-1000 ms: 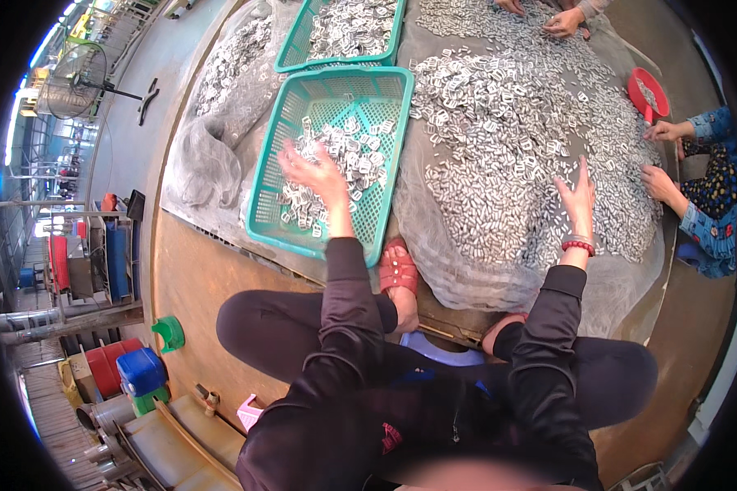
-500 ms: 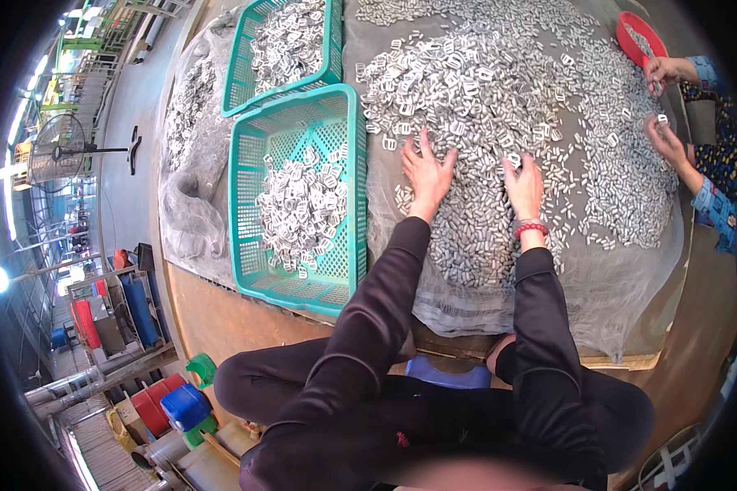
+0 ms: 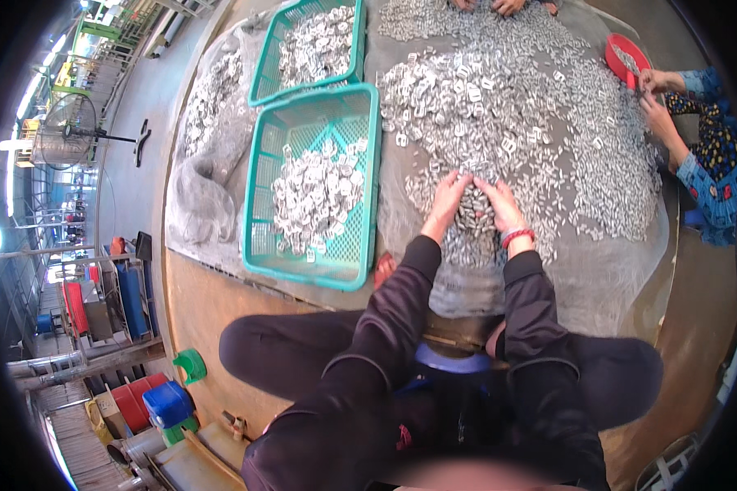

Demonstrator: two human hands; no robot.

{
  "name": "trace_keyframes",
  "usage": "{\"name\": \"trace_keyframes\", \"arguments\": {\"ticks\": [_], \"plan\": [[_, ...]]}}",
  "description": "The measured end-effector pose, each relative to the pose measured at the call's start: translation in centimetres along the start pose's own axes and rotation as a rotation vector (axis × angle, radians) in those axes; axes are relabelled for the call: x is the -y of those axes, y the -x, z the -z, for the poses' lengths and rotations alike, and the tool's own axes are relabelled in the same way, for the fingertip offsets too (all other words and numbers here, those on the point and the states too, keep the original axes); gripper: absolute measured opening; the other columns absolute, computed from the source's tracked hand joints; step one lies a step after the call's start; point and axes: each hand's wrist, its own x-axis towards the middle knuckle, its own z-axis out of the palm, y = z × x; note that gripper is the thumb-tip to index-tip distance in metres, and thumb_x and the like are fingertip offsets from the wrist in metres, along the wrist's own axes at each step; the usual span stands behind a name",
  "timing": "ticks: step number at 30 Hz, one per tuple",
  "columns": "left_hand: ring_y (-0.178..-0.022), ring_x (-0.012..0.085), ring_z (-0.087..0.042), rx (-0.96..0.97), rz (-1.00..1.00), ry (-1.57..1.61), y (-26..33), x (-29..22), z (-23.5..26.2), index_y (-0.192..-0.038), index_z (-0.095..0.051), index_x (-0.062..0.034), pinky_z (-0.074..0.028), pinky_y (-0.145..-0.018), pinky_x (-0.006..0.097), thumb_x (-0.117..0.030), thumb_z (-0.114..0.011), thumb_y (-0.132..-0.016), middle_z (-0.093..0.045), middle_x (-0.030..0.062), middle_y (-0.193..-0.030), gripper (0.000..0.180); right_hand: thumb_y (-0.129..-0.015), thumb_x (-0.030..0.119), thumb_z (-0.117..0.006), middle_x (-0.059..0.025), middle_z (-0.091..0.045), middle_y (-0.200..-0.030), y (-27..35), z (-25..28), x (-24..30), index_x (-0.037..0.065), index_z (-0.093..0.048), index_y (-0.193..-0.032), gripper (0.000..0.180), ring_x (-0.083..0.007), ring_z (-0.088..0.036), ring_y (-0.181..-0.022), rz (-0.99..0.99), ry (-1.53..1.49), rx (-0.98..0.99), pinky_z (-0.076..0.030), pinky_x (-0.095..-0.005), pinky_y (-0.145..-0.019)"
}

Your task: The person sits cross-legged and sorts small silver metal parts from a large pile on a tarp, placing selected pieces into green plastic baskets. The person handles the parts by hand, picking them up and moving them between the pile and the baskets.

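A wide heap of small grey metal pellets (image 3: 475, 233) lies in front of me, mixed farther back with flat, slotted metal buckles (image 3: 467, 82). My left hand (image 3: 450, 199) and my right hand (image 3: 504, 204), with a red bead bracelet on its wrist, rest on the near part of the heap. Their fingertips almost meet and the palms stand apart, so the hands form an arch around pellets. Neither hand grips a single piece that I can see. Left of my hands stands a green plastic basket (image 3: 370, 188) with a mound of buckles inside.
Another green basket (image 3: 264, 69) of buckles stands behind the first. Grey netting (image 3: 201, 200) bunches up at the left. At the right, a co-worker's hands (image 3: 655, 98) are beside a red bowl (image 3: 630, 51). Another person's hands (image 3: 508, 6) reach in at the far edge.
My hands have come closer together and drawn back toward me over the pellets. The co-worker's hands at the right have come together near the bowl. The view has shifted, showing hands at the far edge.
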Motion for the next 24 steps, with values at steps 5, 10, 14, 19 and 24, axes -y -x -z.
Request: {"name": "trace_keyframes", "arguments": {"ticks": [5,10,14,19,24], "plan": [[-0.086,0.013,-0.059,0.367,0.006,0.409,2.7,-3.4,2.9,-0.105,-0.058,-0.0025,-0.046,-0.078,0.025,-0.009,-0.06,-0.079,-0.062,0.0036,-0.096,0.027,-0.084,0.01,-0.058,-0.0066,-0.055,-0.11,3.6,0.6,2.6,0.001,-0.047,-0.124,0.042,-0.0181,-0.053,-0.101,0.059,-0.038,0.209,-0.058,-0.0357,-0.064],[-0.079,0.0071,-0.054,0.42,-0.161,-0.057,5.2,-6.1,4.5,-0.095,-0.063,-0.0048,-0.043,-0.074,0.021,-0.006,-0.06,-0.078,-0.061,-0.0014,-0.086,0.018,-0.082,0.006,-0.055,-0.0024,-0.058,-0.097,5.9,0.9,4.4,0.004,-0.059,-0.104,0.022,-0.0144,-0.054,-0.093,0.138,0.152,0.21,-0.056,-0.0345,-0.066],[-0.093,0.0139,-0.054,0.316,-0.343,-0.322,6.1,-4.4,4.1,-0.093,-0.064,-0.0044,-0.041,-0.084,0.028,-0.01,-0.06,-0.076,-0.061,0.0051,-0.096,0.018,-0.083,0.008,-0.057,-0.0018,-0.055,-0.096,6.7,1.3,2.5,0.006,-0.059,-0.102,0.019,-0.0154,-0.053,-0.091,0.095,0.012,0.111,-0.055,-0.0414,-0.07],[-0.102,0.022,-0.055,0.189,-0.635,-0.571,6.5,-3.0,4.2,-0.096,-0.064,-0.0042,-0.04,-0.092,0.034,-0.016,-0.065,-0.076,-0.061,0.012,-0.102,0.024,-0.093,0.018,-0.047,-0.0069,-0.054,-0.103,6.9,1.6,0.8,0.005,-0.053,-0.113,0.024,-0.0224,-0.055,-0.086,0.059,-0.198,-0.004,-0.054,-0.0495,-0.072],[-0.086,0.0112,-0.059,0.517,-0.172,0.076,7.5,-5.9,4.4,-0.101,-0.058,-0.0014,-0.049,-0.075,0.028,-0.013,-0.06,-0.086,-0.061,0.0035,-0.09,0.019,-0.094,0.039,-0.044,-0.014,-0.053,-0.111,7.9,-0.2,2.4,0.009,-0.036,-0.133,0.05,-0.0269,-0.058,-0.084,0.106,-0.266,0.043,-0.054,-0.0502,-0.069]]}}
